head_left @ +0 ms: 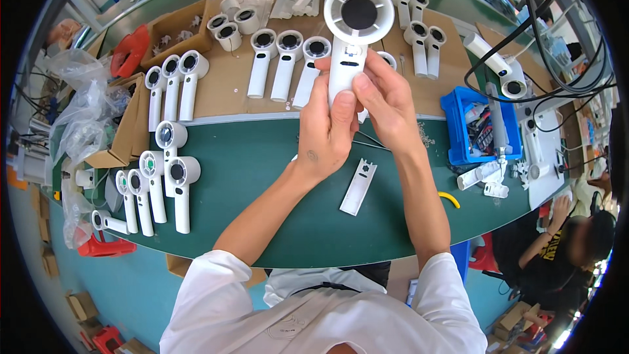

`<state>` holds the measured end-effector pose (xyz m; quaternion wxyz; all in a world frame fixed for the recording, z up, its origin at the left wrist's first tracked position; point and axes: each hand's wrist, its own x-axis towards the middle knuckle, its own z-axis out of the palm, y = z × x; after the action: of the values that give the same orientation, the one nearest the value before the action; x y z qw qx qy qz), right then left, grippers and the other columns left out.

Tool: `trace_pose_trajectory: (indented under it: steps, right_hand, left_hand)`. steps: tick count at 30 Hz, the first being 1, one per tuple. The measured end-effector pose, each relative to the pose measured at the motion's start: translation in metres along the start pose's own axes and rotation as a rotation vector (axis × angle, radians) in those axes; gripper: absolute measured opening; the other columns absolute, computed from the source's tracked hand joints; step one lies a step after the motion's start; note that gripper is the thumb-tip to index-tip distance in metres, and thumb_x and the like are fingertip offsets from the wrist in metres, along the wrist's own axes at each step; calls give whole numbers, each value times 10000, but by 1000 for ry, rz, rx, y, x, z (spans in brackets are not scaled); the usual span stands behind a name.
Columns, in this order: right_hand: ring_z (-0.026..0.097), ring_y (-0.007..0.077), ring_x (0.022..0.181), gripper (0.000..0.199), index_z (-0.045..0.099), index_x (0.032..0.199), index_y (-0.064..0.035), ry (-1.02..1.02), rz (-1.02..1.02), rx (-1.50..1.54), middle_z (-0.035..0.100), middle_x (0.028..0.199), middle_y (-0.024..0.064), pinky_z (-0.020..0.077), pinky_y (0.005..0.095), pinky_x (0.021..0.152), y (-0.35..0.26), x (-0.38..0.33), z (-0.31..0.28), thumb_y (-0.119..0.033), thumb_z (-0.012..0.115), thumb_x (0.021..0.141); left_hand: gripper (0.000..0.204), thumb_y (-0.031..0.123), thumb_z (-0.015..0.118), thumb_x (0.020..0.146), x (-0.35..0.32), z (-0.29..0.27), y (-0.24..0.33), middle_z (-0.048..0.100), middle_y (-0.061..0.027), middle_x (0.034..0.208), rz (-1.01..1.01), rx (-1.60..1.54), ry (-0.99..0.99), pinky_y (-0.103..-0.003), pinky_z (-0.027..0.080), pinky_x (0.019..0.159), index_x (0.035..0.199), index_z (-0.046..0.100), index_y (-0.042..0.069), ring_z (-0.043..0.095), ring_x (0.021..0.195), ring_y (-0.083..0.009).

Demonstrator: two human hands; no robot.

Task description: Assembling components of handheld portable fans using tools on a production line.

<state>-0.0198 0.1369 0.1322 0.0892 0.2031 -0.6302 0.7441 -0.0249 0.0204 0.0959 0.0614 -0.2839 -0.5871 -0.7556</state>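
A white handheld fan (360, 12) with a round ring head and a dark hub is held up above the bench. My left hand (327, 121) wraps its handle from the left, thumb on the front. From the right, my right hand (388, 101) grips the same handle, its thumb near the dark slot. Small parts show at the top of the handle, below the head. On the green mat below lies a loose white handle cover (359, 187), inner side up. The lower end of the handle is partly hidden by my fingers.
Several white fans (287, 65) stand on cardboard at the back; more fans (177, 177) are grouped at the left. A blue bin (458, 147) of tools and parts stands right, near a yellow curved piece (450, 199). Cables (557, 72) hang upper right. Another person (557, 249) sits at the right.
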Motion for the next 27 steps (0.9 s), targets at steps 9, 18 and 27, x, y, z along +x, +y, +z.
trace_pose_trajectory:
  steps: [9,18,27]
  right_hand:
    - [609,109,680,424,470,1346,20,8,138,-102,637,1025,67,477,213,504,2,-8,-17,-208,486,988]
    - [602,263,806,232,664,1099,-55,-5,134,-1158,589,846,91,485,322,759,-6,-78,-44,-120,640,877]
    - [566,189,643,81,647,923,-16,187,172,-1176,600,779,77,461,284,598,7,-120,-54,-30,649,843]
  left_hand:
    - [385,265,434,1020,1,5,-1,582,-96,893,-97,-221,13,-259,485,514,1268,382,-25,557,595,-134]
    - [280,233,416,1014,-43,-31,-5,578,-135,917,-354,-332,18,-303,510,513,1165,383,-1,606,643,-174]
    - [279,220,540,956,-79,-32,-33,546,-75,833,-469,-287,42,-256,436,472,1078,400,11,524,572,-113]
